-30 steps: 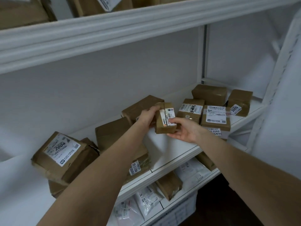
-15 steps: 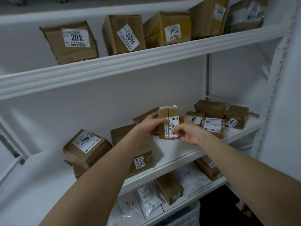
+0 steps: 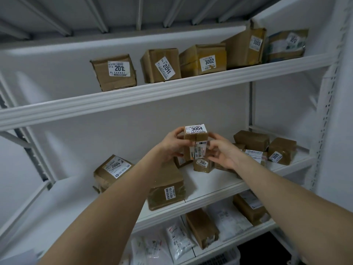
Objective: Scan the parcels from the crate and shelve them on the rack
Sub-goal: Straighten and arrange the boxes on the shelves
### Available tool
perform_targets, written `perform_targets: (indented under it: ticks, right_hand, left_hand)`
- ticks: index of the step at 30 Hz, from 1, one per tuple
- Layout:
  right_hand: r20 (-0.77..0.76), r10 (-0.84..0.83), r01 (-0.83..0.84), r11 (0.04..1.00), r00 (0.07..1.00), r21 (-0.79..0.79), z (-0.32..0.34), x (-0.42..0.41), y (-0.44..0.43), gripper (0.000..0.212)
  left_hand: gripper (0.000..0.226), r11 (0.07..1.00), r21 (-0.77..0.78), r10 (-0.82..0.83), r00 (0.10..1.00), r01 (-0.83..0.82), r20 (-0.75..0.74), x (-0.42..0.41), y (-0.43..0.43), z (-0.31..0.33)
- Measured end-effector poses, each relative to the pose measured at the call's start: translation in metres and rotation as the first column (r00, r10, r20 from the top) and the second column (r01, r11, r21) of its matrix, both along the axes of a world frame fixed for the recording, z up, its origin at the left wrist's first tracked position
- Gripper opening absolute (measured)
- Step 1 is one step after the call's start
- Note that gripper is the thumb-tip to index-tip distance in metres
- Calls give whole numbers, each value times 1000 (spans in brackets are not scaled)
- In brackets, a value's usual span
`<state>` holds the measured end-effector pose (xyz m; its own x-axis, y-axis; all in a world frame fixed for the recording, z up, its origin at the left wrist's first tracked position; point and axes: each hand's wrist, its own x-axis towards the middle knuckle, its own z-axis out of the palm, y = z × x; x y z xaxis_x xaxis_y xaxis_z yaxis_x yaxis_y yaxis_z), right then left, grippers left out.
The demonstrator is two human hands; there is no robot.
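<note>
Head view: two bare forearms reach up to a white rack of shelves.
Held parcel: small brown box, upright in the air in front of the middle shelf and touching none of the shelves; a white label on its top end reads 3004, and a barcode label faces the camera.
Left hand: fingers curled round the box's left side, gripping it.
Right hand: thumb and fingertips pinch the box's right side beside the barcode label.
Middle shelf parcels: box 2004 at the left, a box labelled 55-3-3304 under the left forearm, box 2007 just below the held parcel, box 3005 at the far right.
Upper shelf: a row of brown boxes, among them 2011, 3002 and 3003.
Lower shelf: brown parcels and white mailer bags lying side by side.
Crate: white, slotted, only its upper part shows at the bottom edge, below the lower shelf.
</note>
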<state>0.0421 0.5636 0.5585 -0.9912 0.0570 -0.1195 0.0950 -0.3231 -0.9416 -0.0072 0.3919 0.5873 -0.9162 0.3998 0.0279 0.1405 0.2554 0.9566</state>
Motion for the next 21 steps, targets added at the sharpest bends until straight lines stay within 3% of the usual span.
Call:
perform_targets:
  ticks: [2, 6, 13, 19, 21]
  right_hand:
    - [13, -2, 3, 998, 1000, -57, 9, 2, 2, 51]
    - [67, 129, -129, 992, 989, -4, 30, 5, -4, 88]
    - [22, 134, -135, 990, 991, 38, 85, 8, -33, 99]
    - [-202, 64, -54, 997, 977, 55, 151, 17, -89, 47]
    - [-298, 52, -48, 999, 953, 21, 171, 19, -111, 40]
  left_hand:
    - [54, 1000, -10, 9, 1000, -9, -26, 6, -4, 8]
    - [56, 1000, -25, 1, 997, -3, -71, 14, -11, 23]
    - [57, 999, -43, -38, 978, 30, -206, 18, -36, 73]
    - [53, 998, 32, -36, 925, 52, -377, 32, -83, 138]
    - [53, 996, 62, -37, 909, 68, -415, 37, -103, 159]
